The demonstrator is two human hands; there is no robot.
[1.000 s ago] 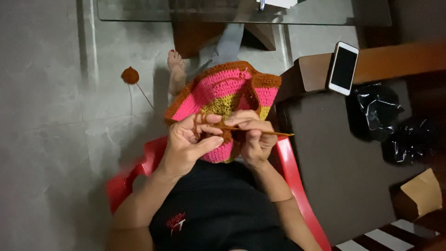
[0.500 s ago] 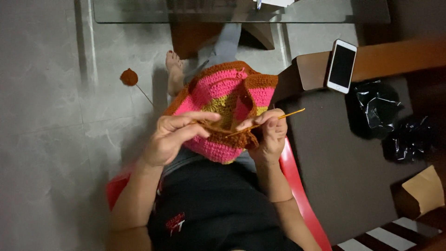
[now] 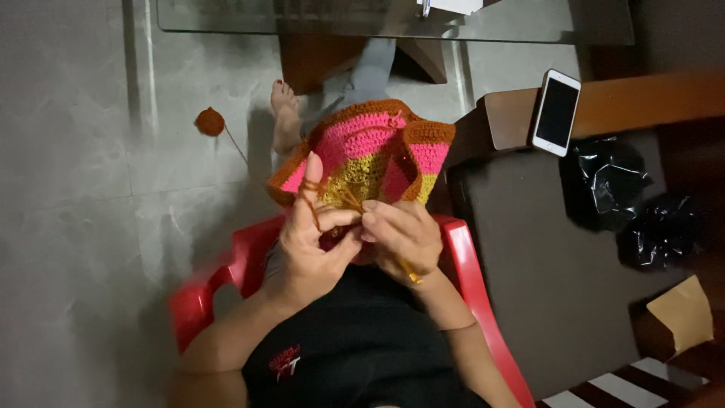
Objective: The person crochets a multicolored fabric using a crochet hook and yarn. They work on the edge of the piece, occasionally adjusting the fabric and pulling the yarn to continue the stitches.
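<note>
The right hand [image 3: 402,238] is clamped on a slim yellow crochet hook [image 3: 410,273], its long axis running from the palm up toward the pink, yellow and orange striped crocheted bag [image 3: 370,155] directly ahead on the lap. The left hand [image 3: 313,242], beside it, pinches the work's edge, brown yarn looped over its raised forefinger.
</note>
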